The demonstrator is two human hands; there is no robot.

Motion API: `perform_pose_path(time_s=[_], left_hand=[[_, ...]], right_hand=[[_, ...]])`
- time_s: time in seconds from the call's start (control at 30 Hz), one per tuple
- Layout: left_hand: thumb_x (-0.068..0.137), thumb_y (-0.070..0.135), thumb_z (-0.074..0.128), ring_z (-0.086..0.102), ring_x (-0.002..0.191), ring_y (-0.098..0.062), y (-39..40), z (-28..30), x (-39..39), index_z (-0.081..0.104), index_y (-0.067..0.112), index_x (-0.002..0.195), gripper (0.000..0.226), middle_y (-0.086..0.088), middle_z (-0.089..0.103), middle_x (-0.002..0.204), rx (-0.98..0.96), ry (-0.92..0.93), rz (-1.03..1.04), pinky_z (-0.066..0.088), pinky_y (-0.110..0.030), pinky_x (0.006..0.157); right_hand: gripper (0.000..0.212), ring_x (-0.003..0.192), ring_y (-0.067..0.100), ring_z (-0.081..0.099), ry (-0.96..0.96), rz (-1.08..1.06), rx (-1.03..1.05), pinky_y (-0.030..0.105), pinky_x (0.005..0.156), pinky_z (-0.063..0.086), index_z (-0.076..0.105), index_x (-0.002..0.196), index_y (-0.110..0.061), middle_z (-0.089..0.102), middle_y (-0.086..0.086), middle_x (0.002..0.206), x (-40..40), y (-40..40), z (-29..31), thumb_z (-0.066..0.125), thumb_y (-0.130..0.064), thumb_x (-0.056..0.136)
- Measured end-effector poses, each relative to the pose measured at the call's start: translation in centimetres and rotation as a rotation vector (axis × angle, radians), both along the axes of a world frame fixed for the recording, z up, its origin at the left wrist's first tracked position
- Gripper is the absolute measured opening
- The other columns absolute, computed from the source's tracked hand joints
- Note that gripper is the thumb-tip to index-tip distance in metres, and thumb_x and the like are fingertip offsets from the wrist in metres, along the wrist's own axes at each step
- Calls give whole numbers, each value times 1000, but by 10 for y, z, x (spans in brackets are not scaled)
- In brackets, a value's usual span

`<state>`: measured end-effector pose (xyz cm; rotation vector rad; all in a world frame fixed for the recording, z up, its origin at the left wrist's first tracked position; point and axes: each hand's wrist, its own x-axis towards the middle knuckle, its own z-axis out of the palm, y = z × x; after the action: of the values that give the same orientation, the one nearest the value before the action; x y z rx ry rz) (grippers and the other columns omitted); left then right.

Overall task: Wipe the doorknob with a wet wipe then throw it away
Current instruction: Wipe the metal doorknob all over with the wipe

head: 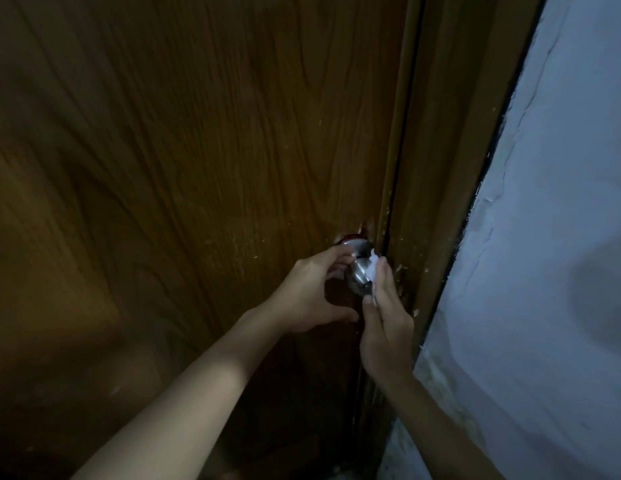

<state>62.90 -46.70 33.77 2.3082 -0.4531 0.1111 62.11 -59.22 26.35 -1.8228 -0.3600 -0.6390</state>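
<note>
Low in the picture, a little right of centre, the round metal doorknob [358, 276] sticks out from the door, close to the door's right edge, and it catches a dull shine in the dim light. Pressed against the knob's 3 o'clock side is the white wet wipe [374, 276], crumpled into a small wad that runs from the knob's upper right down to about its 5 o'clock. The right hand [386, 318] comes up from 5 o'clock and is closed around the wipe, thumb and fingers pinching it and holding it on the metal. The left hand [311, 294] reaches in from 8 o'clock; its fingers curl over the knob's neck at 11 o'clock, just under the round metal plate [358, 244] that seats the knob on the door, while its thumb stretches out below the knob at 6 o'clock, so the hand cups the knob loosely; whether it actually grips cannot be told. Both forearms are bare. The door [198, 150] is brown with a wood-grain pattern, scuffed and chipped pale around the knob. At 3 o'clock of the knob runs the brown door frame [451, 168], also chipped, and beyond it a pale bluish wall [562, 237] with a rough, cracked edge.
</note>
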Motion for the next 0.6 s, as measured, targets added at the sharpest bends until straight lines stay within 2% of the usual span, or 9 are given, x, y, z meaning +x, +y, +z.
perform_pose_path(time_s=[0.1,0.17,0.2,0.27,0.3,0.37,0.47,0.53,0.6], left_hand=[[62,13,82,42,116,7,3,1,0,35,22,136,88,7,48,134,3,15,-38,36,1,89],[62,14,82,41,118,6,4,0,1,34,22,137,89,6,47,136,-6,31,-45,35,2,90],[60,14,83,41,119,5,4,-1,1,34,21,137,92,6,47,136,-16,44,-39,35,1,91],[56,14,86,42,120,2,5,-2,2,34,19,138,96,6,47,136,-39,63,-34,36,1,92],[56,14,86,43,120,2,5,-3,2,35,18,137,96,5,47,136,-47,65,-38,35,1,92],[55,14,86,45,120,0,6,-4,3,36,16,137,96,4,47,136,-57,59,-46,36,-2,95],[55,14,86,43,121,2,6,-5,3,36,18,137,96,5,46,136,-55,59,-47,36,-2,95],[54,14,87,43,122,0,7,-6,2,37,19,137,97,6,46,136,-60,70,-41,37,-6,96],[52,13,88,45,122,-1,8,-7,3,38,19,136,98,7,48,134,-70,86,-42,38,-3,94]], right_hand=[[50,139,5,16,-55,2,-63,10,112,14,33,138,-1,30,5,146,8,2,4,33,-21,92],[53,140,2,17,-79,7,-63,17,114,17,31,140,-3,30,5,146,7,2,1,35,-18,89],[55,139,3,22,-41,-7,-17,16,113,21,30,140,-5,32,5,146,5,2,0,37,-17,87],[59,135,16,35,60,-37,105,13,107,27,32,140,-7,40,5,142,5,1,0,41,-20,83],[60,133,21,40,68,-45,133,17,107,31,36,138,-6,43,6,140,6,1,2,41,-25,81],[61,132,20,41,1,-39,114,27,107,36,42,135,-3,44,7,138,7,3,7,41,-25,78],[57,130,17,41,-29,-39,64,26,106,38,45,133,-1,46,10,139,9,2,3,43,-25,82],[47,117,20,55,159,-13,280,32,96,47,54,127,-5,61,14,126,7,2,9,43,-30,88],[32,94,23,65,437,85,709,34,82,51,65,104,-8,71,9,97,9,0,23,39,-24,96]])
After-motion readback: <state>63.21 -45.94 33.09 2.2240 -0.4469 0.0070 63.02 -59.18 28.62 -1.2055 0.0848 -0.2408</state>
